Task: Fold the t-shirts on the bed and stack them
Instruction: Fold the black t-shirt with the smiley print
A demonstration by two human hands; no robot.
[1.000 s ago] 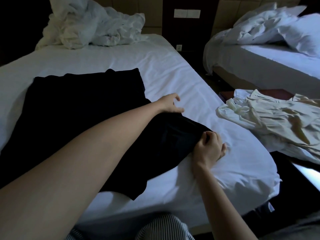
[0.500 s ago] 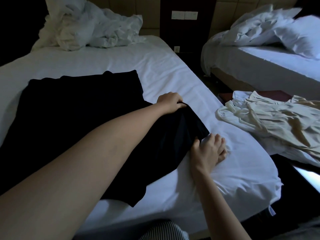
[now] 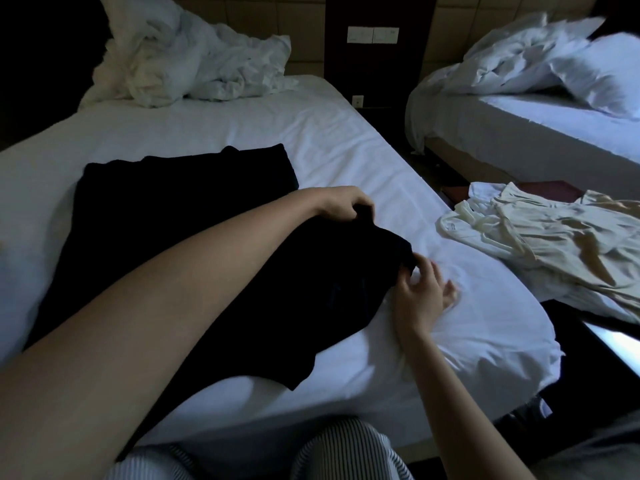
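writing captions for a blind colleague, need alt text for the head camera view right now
A person's left hand grips a bunched fold of a black cloth t-shirt spread on a white-sheeted bed, while the right hand is at its nearer edge. A heap of crumpled cream garments lies to the right.

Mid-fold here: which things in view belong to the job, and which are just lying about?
Job: black t-shirt, gripped by left hand; right hand at its corner; bed; cream garments, probably next.
Lying about: crumpled duvet, second bed, pillow, wall switches.
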